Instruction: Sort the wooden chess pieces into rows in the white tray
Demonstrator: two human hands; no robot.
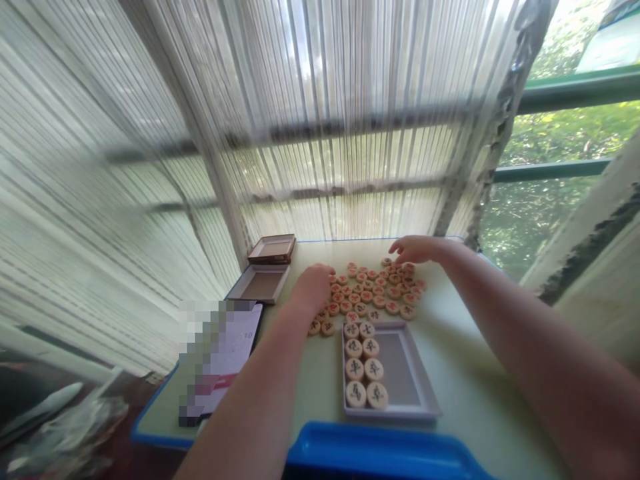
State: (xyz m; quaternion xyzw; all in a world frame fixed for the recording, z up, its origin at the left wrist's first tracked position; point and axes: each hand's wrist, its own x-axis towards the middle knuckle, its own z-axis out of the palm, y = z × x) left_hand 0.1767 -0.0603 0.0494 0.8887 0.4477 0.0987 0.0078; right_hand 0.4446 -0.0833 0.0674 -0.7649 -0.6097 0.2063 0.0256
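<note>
Many round wooden Chinese chess pieces, marked in red or black characters, lie scattered on the pale green table. My left hand rests over the left edge of the pile; its back faces me and hides most of the fingers. At the far right end of the pile is my right hand, fingers apart, just above a few pieces, with nothing visible in it. Nearer to me sits a shallow white box. Two columns of black-marked pieces stand face up along its left side.
At the back left are a brown-edged box part and a white box lid or tray. A partly blurred-out tablet or phone-like object lies left of my forearm. A blue plastic edge is in front; a striped curtain hangs behind.
</note>
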